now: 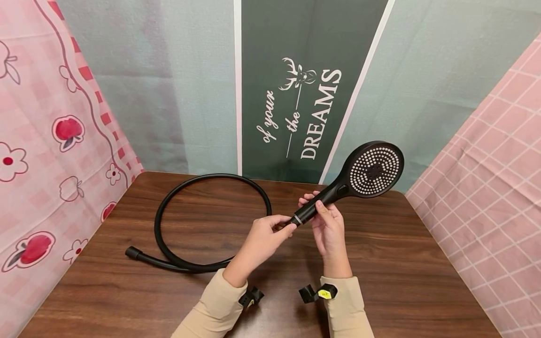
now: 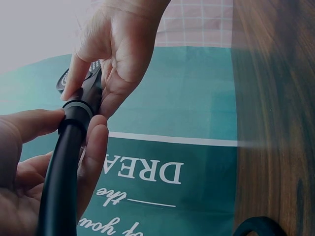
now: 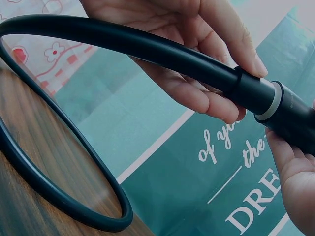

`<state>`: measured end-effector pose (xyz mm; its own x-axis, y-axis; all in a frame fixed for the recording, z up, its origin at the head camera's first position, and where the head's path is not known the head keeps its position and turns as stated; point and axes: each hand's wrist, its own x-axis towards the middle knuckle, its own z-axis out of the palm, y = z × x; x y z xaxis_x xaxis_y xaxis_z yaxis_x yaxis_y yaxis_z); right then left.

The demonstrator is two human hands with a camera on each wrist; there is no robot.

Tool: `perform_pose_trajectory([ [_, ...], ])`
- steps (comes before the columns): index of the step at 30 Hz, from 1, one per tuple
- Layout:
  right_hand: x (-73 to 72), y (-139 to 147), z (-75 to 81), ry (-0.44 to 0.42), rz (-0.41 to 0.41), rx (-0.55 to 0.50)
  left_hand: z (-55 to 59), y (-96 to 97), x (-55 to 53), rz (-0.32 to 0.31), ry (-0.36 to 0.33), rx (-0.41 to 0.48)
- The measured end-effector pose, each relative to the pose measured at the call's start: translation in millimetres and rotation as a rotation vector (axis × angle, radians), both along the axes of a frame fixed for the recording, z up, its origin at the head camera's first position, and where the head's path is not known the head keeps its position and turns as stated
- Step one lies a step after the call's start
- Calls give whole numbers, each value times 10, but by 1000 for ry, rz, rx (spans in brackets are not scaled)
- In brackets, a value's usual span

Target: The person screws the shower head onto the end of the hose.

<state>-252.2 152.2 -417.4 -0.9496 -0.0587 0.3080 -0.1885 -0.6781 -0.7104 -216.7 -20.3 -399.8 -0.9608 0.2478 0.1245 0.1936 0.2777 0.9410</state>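
A black shower head [image 1: 374,170] with white nozzles is held up above the table, tilted to the upper right. My right hand [image 1: 328,225] grips its handle, thumb across the front. At the handle's lower end my left hand [image 1: 267,234] pinches the hose's end nut [image 3: 253,93] between thumb and fingers. A pale ring [image 3: 270,102] shows where nut and handle meet; how far they are joined, I cannot tell. The black hose [image 1: 157,225] loops over the table to the left, its free end fitting [image 1: 133,253] lying near the left side.
The brown wooden table [image 1: 401,272] carries the hose loop. A green cloth backdrop [image 1: 274,37] with printed words stands behind. Pink patterned cloth [image 1: 38,141] hangs at the left, pink checked cloth [image 1: 490,188] at the right. Small black wrist cameras [image 1: 252,297] sit on both sleeves.
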Motion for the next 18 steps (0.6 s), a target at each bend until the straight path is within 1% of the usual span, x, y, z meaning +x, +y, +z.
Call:
perform_pose_trajectory([
  [4,3,-2,2,-1,-2,-6,0,-2,-2,0,-7,13],
  [13,4,-4,0,4,3,-7,14,-5,3,2,-8,8],
  [18,5,-5,2,3,2,-8,4,-2,0,2,-5,0],
])
